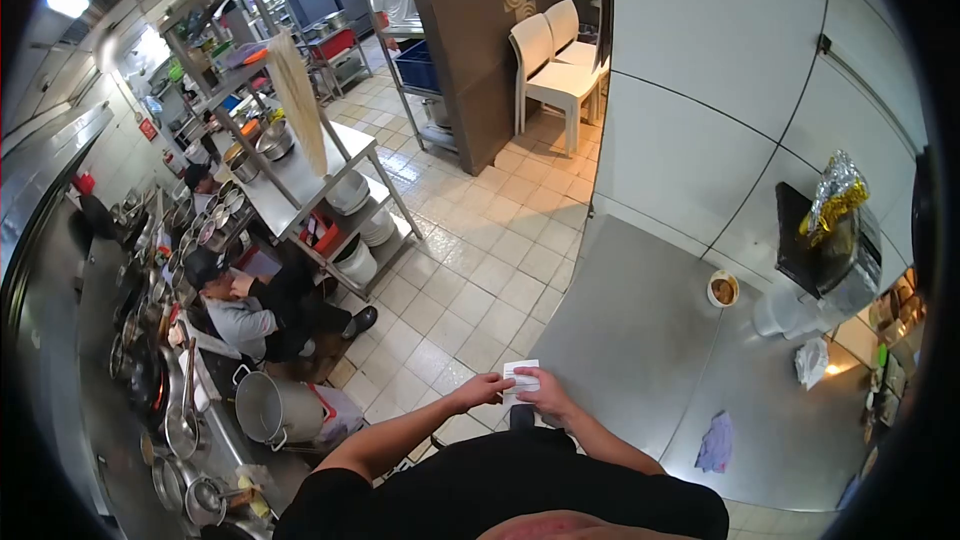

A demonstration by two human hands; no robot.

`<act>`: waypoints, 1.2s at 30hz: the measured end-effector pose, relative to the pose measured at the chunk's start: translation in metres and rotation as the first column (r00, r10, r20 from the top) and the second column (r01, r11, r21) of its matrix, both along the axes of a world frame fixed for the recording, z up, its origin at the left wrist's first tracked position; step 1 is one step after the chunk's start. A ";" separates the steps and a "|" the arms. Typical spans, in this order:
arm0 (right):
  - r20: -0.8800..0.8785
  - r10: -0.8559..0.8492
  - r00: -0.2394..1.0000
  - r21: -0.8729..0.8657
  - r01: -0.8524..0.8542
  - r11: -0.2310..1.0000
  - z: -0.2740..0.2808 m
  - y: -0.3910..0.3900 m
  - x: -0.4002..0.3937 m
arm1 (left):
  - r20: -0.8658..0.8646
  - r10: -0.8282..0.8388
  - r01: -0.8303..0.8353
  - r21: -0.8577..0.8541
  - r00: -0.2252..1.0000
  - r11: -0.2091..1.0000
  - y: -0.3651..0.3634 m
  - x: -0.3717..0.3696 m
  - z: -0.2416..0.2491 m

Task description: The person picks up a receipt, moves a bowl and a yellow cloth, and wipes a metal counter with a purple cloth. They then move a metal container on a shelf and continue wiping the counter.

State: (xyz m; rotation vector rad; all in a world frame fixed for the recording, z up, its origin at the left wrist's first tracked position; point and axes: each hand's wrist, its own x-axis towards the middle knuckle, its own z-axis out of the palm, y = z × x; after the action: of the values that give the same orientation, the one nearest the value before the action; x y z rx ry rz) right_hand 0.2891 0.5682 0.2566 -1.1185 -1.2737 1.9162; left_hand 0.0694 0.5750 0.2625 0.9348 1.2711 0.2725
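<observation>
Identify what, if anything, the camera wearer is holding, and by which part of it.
A paper: the left hand holds it by its left edge, the right hand by its right side.

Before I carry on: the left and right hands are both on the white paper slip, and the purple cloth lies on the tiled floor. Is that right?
Not quite: the cloth's place is wrong. In the head view, the left hand and right hand are both on the white paper slip, and the purple cloth lies on the metal counter.
</observation>
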 end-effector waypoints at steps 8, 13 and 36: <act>-0.006 -0.069 0.998 -0.032 0.069 0.997 -0.023 0.041 0.012 | 0.307 0.094 -0.017 -0.246 0.947 0.969 0.060 0.009 -0.033; 0.152 -0.210 0.966 -0.122 0.229 0.966 -0.009 0.117 -0.020 | 0.397 0.047 0.090 -0.318 0.917 0.944 0.134 -0.026 -0.054; -0.049 -0.490 0.871 -0.344 0.445 0.827 0.006 0.417 -0.177 | 0.271 -0.510 0.455 0.241 0.817 0.857 0.519 -0.197 0.017</act>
State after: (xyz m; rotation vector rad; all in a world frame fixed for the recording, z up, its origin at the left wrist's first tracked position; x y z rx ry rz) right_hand 0.1126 0.9850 0.2630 -1.2928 -0.5419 1.8081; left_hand -0.1279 1.0942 0.2799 1.2672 0.6762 0.1213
